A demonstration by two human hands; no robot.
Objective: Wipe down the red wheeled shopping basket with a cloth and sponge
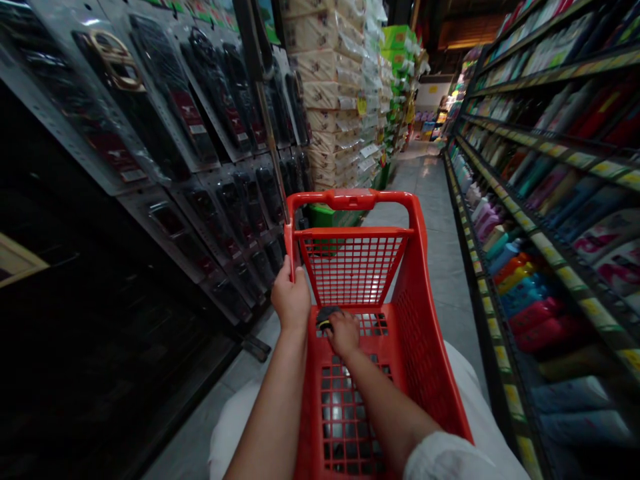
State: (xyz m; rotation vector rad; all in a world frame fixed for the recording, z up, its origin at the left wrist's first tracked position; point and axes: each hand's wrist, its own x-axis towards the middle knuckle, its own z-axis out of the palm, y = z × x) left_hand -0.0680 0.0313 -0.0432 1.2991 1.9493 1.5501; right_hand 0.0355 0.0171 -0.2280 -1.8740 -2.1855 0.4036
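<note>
In front of me stands a red plastic shopping cart (433, 320) with gridded walls and a gridded floor. My left hand (293, 297) is wrapped round its left rim, near the far end. Down inside the cart, my right hand (344, 332) has its fingers closed over a small dark item (327, 315) with a yellow band. The item rests at the far end of the cart's floor; its kind cannot be made out, and the fingers cover part of it. A thin metal pole (273, 147) rises by the cart's far left corner.
Packaged belts (200, 120) hang on the rack at left. Beyond them are stacked beige packs (327, 100) and green packs (397, 60). Shelves of bottles (530, 280) line the right side. A tiled aisle floor (425, 180) runs ahead between them.
</note>
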